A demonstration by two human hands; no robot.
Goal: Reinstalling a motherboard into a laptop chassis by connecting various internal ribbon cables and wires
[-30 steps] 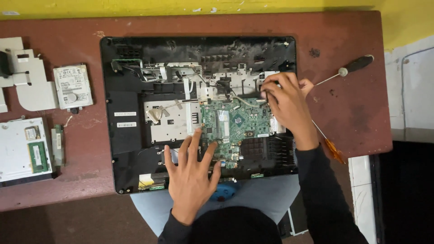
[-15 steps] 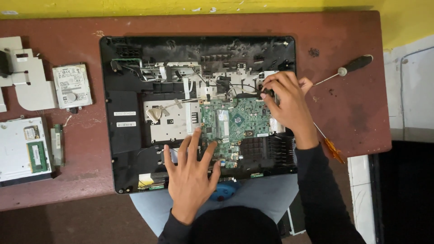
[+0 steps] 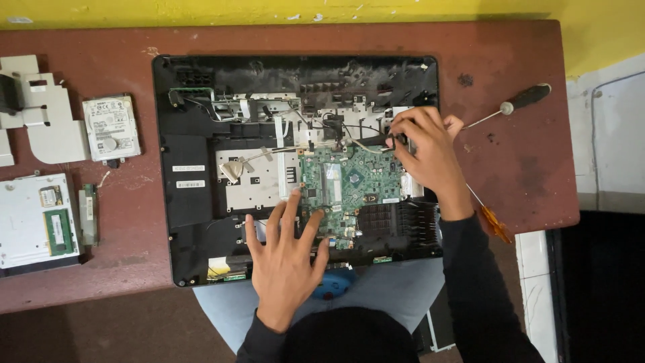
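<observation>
While the left hand [image 3: 285, 259] lies spread on the opened laptop [image 3: 195, 202], the right hand [image 3: 426, 151] pinches a small part (too hidden to identify).

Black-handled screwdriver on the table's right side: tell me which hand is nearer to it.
Right. The right hand works at the opened laptop's upper right edge, just left of the black-handled screwdriver. The left hand rests flat on the laptop's lower middle, farther away.

laptop chassis [image 3: 201, 202] mid-table | hard drive [image 3: 111, 128] left of it | screwdriver [image 3: 514, 105] right | circuit board [image 3: 349, 185] inside chassis
</observation>
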